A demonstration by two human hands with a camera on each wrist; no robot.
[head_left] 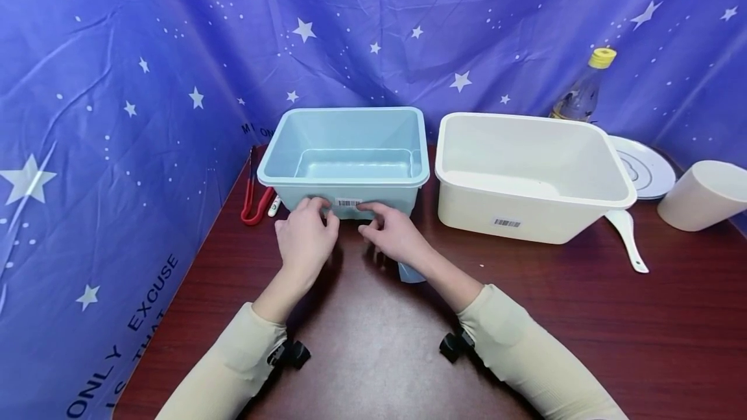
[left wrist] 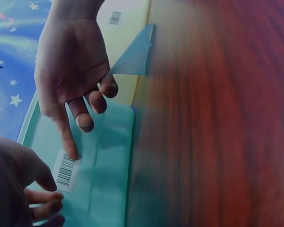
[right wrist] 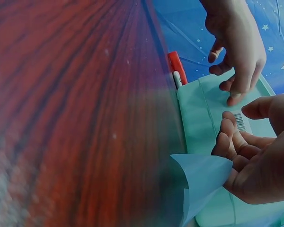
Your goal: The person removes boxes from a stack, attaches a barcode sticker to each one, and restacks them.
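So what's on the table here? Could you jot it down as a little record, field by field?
left hand: fingers touch the blue tub's front wall beside the barcode sticker
right hand: forefinger at the sticker, a light blue sheet tucked under the other fingers
blue tub: nothing inside
barcode sticker: on the blue tub's front
white tub: to its right
table: dark red wood

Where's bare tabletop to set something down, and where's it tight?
Free: the wide table stretch in front of the white bin, right of the right hand; also the near-left table, left of the left hand. Tight: the wall side of the blue bin, with red tongs; far right, with spoon, plate, cup.
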